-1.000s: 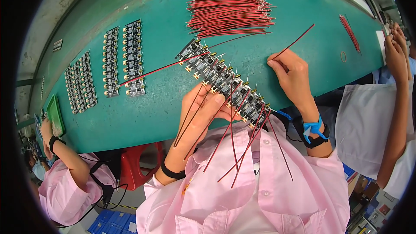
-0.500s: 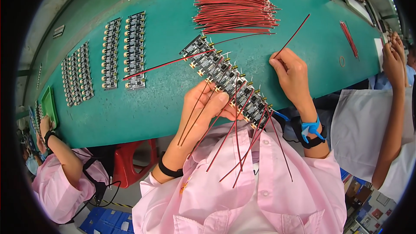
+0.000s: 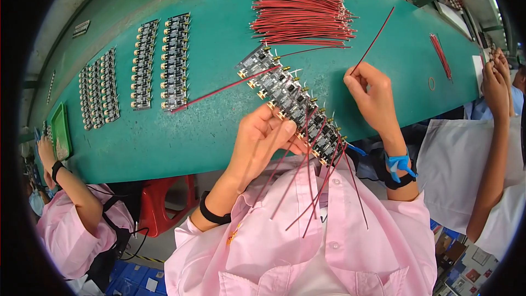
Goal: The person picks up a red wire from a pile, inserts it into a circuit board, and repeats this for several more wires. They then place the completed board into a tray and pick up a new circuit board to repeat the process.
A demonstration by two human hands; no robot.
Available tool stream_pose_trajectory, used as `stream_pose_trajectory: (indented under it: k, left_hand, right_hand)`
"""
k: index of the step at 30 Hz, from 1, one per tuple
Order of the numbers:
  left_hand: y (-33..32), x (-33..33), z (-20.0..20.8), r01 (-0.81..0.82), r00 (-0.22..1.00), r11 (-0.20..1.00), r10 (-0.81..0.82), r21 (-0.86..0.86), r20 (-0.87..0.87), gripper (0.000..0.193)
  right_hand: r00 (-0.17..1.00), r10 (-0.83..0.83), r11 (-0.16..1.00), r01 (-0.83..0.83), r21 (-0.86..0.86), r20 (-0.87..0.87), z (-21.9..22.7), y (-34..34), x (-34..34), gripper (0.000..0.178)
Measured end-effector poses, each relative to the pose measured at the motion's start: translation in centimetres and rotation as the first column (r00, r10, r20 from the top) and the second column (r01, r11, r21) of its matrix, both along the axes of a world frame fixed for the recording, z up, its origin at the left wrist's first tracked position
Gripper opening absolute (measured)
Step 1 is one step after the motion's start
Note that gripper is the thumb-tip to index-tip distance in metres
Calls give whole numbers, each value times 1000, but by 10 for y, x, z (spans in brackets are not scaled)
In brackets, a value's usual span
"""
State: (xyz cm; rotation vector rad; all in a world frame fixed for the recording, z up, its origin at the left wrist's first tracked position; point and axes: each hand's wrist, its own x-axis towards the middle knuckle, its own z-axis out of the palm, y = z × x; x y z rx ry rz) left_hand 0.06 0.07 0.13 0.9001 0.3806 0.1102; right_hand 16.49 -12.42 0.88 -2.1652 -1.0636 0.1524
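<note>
My left hand grips a long strip of small circuit boards by its lower left edge, thumb on top. The strip slants from upper left to lower right above the table's front edge. Several dark red wires hang from its lower half over my shirt, and one wire sticks out leftward near its upper end. To the right of the strip, my right hand pinches a single red wire that points up and away. Fingertips hide its lower end.
A pile of red wires lies at the back of the green table. Strips of boards stand in rows at left, near a green tray. A small wire bundle and a rubber band lie right. Co-workers sit on both sides.
The board strip and my left hand have shifted slightly right and down. My right hand still pinches its wire, barely moved. The wires hanging from the strip have swung a little.
</note>
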Motion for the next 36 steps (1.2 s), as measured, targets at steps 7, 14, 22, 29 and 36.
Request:
stream_pose_trajectory:
  k: [7, 14, 22, 29, 36]
  left_hand:
    - [-12, 2, 6, 116, 993, 993, -117, 29, 6, 10]
    - [-14, -2, 0, 104, 994, 994, -105, 38, 27, 19]
    - [-15, -2, -1, 97, 994, 995, -98, 20, 42, 16]
    - [-14, -1, -6, 92, 992, 995, -95, 41, 83, 15]
    - [-13, -1, -5, 84, 992, 996, -87, 38, 91, 13]
  right_hand:
    - [843, 167, 972, -52, 231, -512, 27, 32, -5, 12]
    - [911, 190, 970, -118, 211, -365, 34, 57, -16, 13]
    - [944, 182, 972, -132, 194, -273, 32, 62, -19, 14]
    - [953, 165, 978, -126, 164, -254, 31, 64, -19, 13]
    - [963, 163, 977, -127, 170, -217, 29, 66, -20, 13]
